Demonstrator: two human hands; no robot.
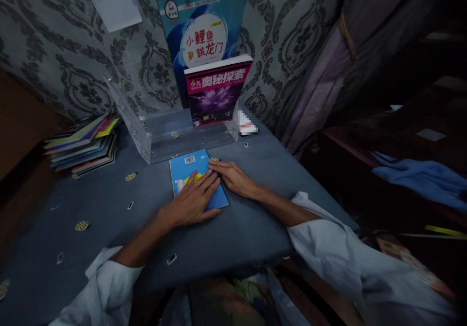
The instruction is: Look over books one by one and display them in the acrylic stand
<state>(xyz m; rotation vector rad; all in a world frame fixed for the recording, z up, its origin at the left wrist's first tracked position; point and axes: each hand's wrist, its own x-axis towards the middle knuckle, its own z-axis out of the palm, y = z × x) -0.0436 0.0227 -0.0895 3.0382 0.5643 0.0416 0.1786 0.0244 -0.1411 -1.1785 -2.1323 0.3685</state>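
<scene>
A small blue book [184,166] lies flat on the table, its barcode side up. My left hand [195,195] rests open on the cover, fingers stretched toward the upper right, hiding part of a yellow patch. My right hand [235,177] lies along the book's right edge, its fingers stretched out and the tips touching the cover near my left fingertips. Just beyond the book stands a clear acrylic book rack [175,143]. In it lean a purple-and-black book [215,97] at the front and a taller teal book [204,29] behind.
A stack of thin books [83,146] sits at the table's left. Right of the rack is a blurred white item [247,123]. A patterned wall [146,63] rises behind, with a tied curtain [317,73] on the right. Blue cloth [423,175] lies beyond the table's right edge.
</scene>
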